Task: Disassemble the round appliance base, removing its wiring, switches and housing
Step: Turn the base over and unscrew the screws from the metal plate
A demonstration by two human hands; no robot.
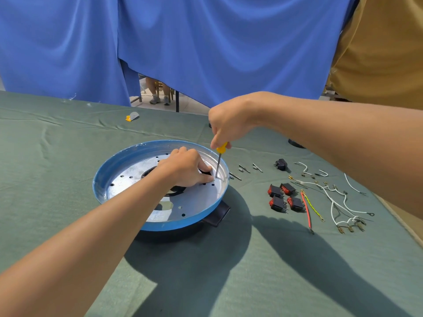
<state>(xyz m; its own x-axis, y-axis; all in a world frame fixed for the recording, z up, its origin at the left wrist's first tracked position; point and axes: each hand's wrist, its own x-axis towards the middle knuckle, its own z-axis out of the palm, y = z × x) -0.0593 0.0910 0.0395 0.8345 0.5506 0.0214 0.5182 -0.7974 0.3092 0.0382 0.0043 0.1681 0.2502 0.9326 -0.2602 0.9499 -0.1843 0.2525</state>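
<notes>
Bearing down: the right hand [229,124] curls its fingers tight round the yellow screwdriver [219,162], tip just beside the left hand [185,171] thumb, whose bent fingers press the blue appliance base [174,224] steady beneath them.

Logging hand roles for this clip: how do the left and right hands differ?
The right hand grips the yellow-handled screwdriver upright, raised above the blue base; the left hand rests low on the metal plate inside it, without a tool. Both work at one spot near the base's right rim.
</notes>
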